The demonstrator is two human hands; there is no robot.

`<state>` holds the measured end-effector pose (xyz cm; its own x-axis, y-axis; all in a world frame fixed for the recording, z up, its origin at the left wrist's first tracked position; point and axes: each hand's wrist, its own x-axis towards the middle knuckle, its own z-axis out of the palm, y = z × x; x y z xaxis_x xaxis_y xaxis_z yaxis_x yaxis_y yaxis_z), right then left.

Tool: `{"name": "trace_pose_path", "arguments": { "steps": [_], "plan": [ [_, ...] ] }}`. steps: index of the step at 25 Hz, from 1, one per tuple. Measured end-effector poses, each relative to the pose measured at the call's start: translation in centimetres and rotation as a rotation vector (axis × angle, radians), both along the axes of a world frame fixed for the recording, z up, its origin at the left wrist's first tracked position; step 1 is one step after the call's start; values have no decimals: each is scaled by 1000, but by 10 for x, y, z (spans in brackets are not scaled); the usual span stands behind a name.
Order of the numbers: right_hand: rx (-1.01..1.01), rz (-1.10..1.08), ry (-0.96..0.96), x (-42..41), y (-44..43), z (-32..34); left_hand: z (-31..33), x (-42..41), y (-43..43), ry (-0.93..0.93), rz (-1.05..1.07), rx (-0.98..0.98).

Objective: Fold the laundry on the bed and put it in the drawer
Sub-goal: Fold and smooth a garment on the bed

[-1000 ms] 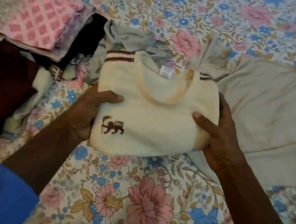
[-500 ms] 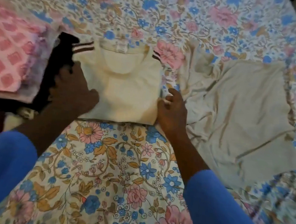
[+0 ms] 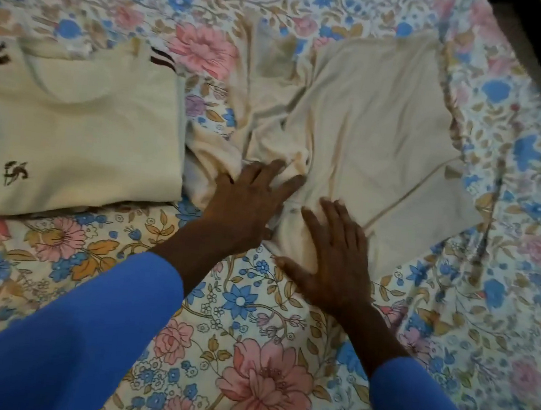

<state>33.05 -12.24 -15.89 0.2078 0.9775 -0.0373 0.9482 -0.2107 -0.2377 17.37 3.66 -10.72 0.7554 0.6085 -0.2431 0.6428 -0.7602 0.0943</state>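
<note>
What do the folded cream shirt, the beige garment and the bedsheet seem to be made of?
The cream shirt: probably knit cotton, matte; it lies thick and soft, with an embroidered brown emblem. The beige garment: thin matte fabric, perhaps cotton jersey; it falls in soft creases. The bedsheet: thin woven cloth, likely cotton, matte, with a printed floral pattern.
</note>
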Motion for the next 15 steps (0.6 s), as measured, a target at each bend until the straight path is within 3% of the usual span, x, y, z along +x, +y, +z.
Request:
{"name": "trace_pose_path", "arguments": {
  "steps": [5, 10, 15],
  "plan": [
    [228, -18, 1, -5, -7, -16, -4, 25, -21, 245, -157, 134],
    [250, 15, 99, 3, -10, -21, -5, 36, -1, 301, -222, 49],
    [250, -13, 60, -1, -11, -25, 2, 41, 15, 357, -357, 5]
  ]
}}
